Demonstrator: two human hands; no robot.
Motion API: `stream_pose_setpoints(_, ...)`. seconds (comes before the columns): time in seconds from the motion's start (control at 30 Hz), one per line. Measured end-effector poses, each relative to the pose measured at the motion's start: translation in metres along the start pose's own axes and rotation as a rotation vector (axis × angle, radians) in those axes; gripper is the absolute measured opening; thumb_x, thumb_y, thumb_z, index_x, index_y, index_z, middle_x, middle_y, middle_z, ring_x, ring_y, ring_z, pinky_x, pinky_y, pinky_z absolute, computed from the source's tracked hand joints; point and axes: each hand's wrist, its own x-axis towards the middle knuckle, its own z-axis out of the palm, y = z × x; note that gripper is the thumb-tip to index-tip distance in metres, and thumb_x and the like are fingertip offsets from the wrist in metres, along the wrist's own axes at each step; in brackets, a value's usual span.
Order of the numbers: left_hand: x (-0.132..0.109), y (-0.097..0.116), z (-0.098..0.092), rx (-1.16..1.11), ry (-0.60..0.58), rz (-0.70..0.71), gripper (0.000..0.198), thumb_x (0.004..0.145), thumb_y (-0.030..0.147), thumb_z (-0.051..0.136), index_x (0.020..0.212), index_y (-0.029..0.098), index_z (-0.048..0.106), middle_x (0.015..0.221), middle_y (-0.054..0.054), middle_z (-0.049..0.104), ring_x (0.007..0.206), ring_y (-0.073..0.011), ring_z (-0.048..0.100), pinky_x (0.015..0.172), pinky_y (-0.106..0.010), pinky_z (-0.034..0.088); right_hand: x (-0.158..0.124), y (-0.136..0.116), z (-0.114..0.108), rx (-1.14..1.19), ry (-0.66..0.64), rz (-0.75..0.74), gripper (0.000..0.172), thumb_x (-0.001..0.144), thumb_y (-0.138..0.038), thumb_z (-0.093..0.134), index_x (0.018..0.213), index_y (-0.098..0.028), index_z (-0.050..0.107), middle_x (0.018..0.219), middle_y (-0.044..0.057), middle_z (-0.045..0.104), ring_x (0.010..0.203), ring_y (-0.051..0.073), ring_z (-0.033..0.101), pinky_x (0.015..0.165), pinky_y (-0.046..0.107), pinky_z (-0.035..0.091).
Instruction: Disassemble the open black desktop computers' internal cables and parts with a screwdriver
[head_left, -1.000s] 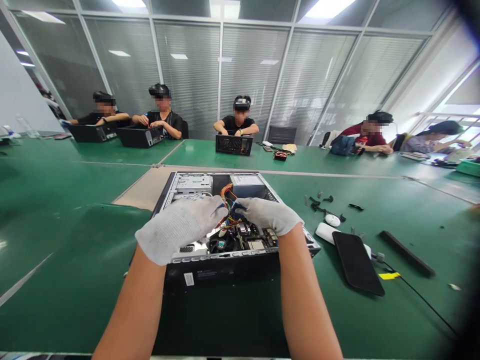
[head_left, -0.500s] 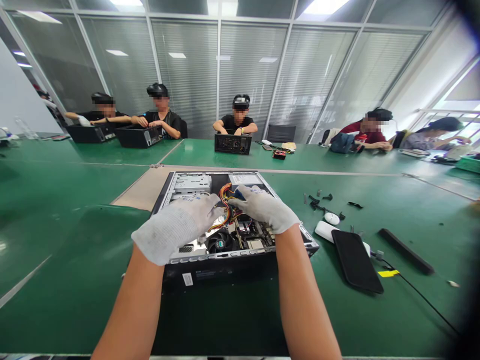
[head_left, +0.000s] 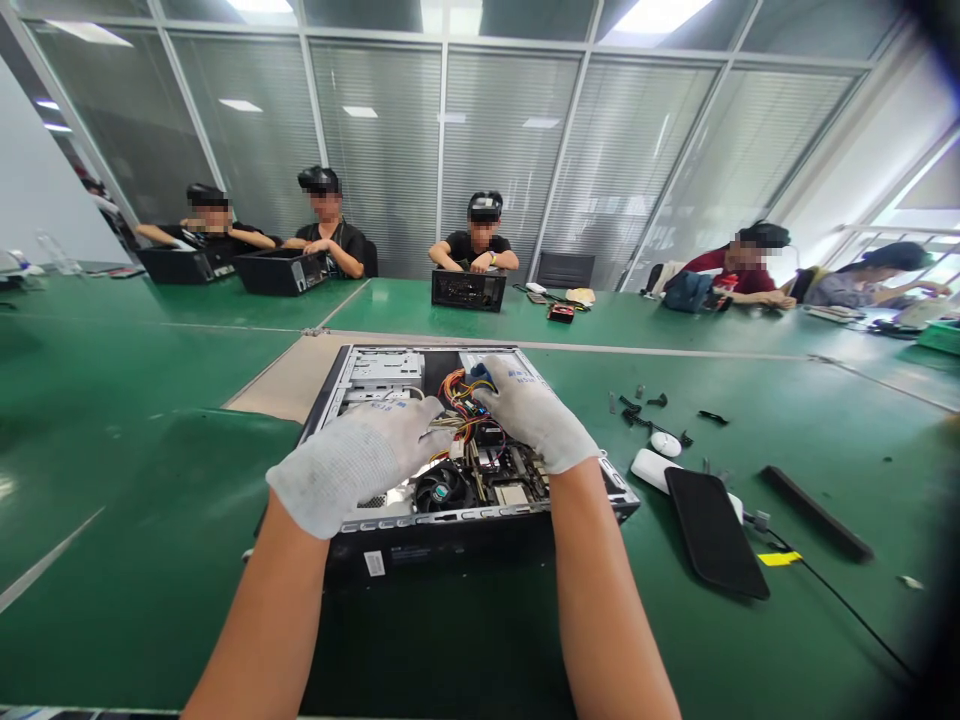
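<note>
An opened desktop computer case [head_left: 442,530] lies on its side in front of me, its inside facing up. My left hand [head_left: 386,445], in a light knitted glove, reaches in from the left with its fingers closed about the power cables [head_left: 452,388]. My right hand [head_left: 529,405], gloved too, is by the power supply [head_left: 471,362], thumb and fingers curled on yellow wires of the same bundle. Its fingertips are partly hidden. Below the hands sit a round black CPU fan [head_left: 441,488] and the motherboard [head_left: 514,475]. A silver drive cage [head_left: 386,366] is at the back left.
To the right lie a black phone [head_left: 716,530], a white bar [head_left: 651,468], a white mouse-like object [head_left: 665,444], small black parts [head_left: 634,410] and a dark strip [head_left: 817,512]. Across the green table [head_left: 150,500], several people sit, some at other computer cases [head_left: 469,291].
My right hand has lifted slightly toward the power supply, and the cable bundle has shifted. My left hand has dropped a little, and more of the motherboard shows between the hands.
</note>
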Motion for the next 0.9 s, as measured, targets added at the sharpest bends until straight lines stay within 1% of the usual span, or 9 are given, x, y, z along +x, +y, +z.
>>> stream_pose_setpoints(0.1,0.002,-0.001,-0.002,0.036,-0.075,0.011,0.043,0.098,0.013,0.047,0.136,0.027,0.06,0.15,-0.014,0.049,0.083,-0.0192,0.07,0.075,-0.034,0.055,0.0,0.004,0.001,0.045,0.033,-0.058,0.03,0.09,-0.015,0.055,0.118,-0.021,0.059,0.123,0.014,0.064,0.115,0.027,0.059,0.101,0.042,0.046)
stream_pose_setpoints(0.17,0.003,0.0,-0.003,0.044,-0.08,0.026,0.045,0.096,0.012,0.048,0.137,0.025,0.059,0.149,-0.015,0.05,0.083,-0.0195,0.07,0.076,-0.034,0.055,0.0,0.006,-0.001,0.097,0.081,-0.078,0.034,0.089,-0.016,0.055,0.121,-0.023,0.057,0.126,0.013,0.062,0.118,0.027,0.057,0.103,0.043,0.046)
stream_pose_setpoints(0.23,0.004,0.004,-0.005,0.046,-0.076,0.049,0.047,0.095,0.012,0.05,0.139,0.026,0.057,0.145,-0.015,0.052,0.084,-0.0201,0.07,0.076,-0.035,0.056,0.001,0.007,-0.003,0.147,0.131,-0.073,0.036,0.088,-0.016,0.054,0.123,-0.024,0.055,0.124,0.012,0.061,0.118,0.027,0.057,0.102,0.043,0.046)
stream_pose_setpoints(0.3,0.005,0.01,-0.008,0.045,-0.07,0.058,0.045,0.095,0.014,0.053,0.138,0.027,0.058,0.144,-0.015,0.053,0.087,-0.0216,0.07,0.077,-0.036,0.057,0.002,0.006,-0.006,0.179,0.157,-0.057,0.034,0.087,-0.016,0.052,0.12,-0.024,0.056,0.119,0.011,0.062,0.113,0.026,0.057,0.1,0.042,0.046)
stream_pose_setpoints(0.47,0.011,0.029,-0.024,0.039,-0.017,-0.026,0.036,0.097,0.024,0.055,0.133,0.023,0.058,0.143,-0.017,0.051,0.106,-0.029,0.067,0.082,-0.039,0.058,0.005,0.004,-0.01,0.237,0.163,-0.009,0.024,0.086,-0.015,0.048,0.105,-0.024,0.059,0.107,0.007,0.064,0.097,0.022,0.058,0.09,0.036,0.047)
stream_pose_setpoints(0.57,0.018,0.035,-0.029,-0.014,-0.027,-0.109,0.039,0.1,0.027,0.051,0.139,0.022,0.051,0.136,-0.017,0.054,0.106,-0.0288,0.066,0.083,-0.038,0.056,0.007,0.005,-0.008,0.256,0.172,0.002,0.023,0.085,-0.013,0.046,0.102,-0.023,0.06,0.106,0.007,0.065,0.096,0.021,0.058,0.089,0.035,0.046)
stream_pose_setpoints(0.7,0.032,0.036,-0.019,-0.046,-0.013,-0.224,0.046,0.102,0.024,0.043,0.148,0.016,0.037,0.123,-0.018,0.061,0.099,-0.0261,0.068,0.082,-0.035,0.055,0.008,0.004,-0.003,0.265,0.18,0.013,0.026,0.084,-0.011,0.045,0.101,-0.022,0.062,0.106,0.007,0.067,0.098,0.02,0.059,0.092,0.035,0.045)
stream_pose_setpoints(0.8,0.038,0.035,-0.011,-0.021,0.027,-0.24,0.043,0.103,0.02,0.035,0.146,0.013,0.039,0.116,-0.017,0.064,0.092,-0.0244,0.069,0.076,-0.034,0.055,0.009,0.001,-0.004,0.265,0.161,0.035,0.029,0.085,-0.009,0.044,0.102,-0.021,0.064,0.108,0.008,0.068,0.1,0.02,0.06,0.094,0.035,0.045)
stream_pose_setpoints(0.9,0.036,0.032,-0.013,0.013,0.073,-0.229,0.043,0.101,0.014,0.033,0.142,0.009,0.043,0.116,-0.019,0.065,0.09,-0.0244,0.069,0.077,-0.035,0.054,0.009,-0.007,-0.011,0.256,0.125,0.048,0.027,0.088,-0.012,0.045,0.103,-0.021,0.066,0.109,0.008,0.069,0.101,0.02,0.061,0.094,0.035,0.046)
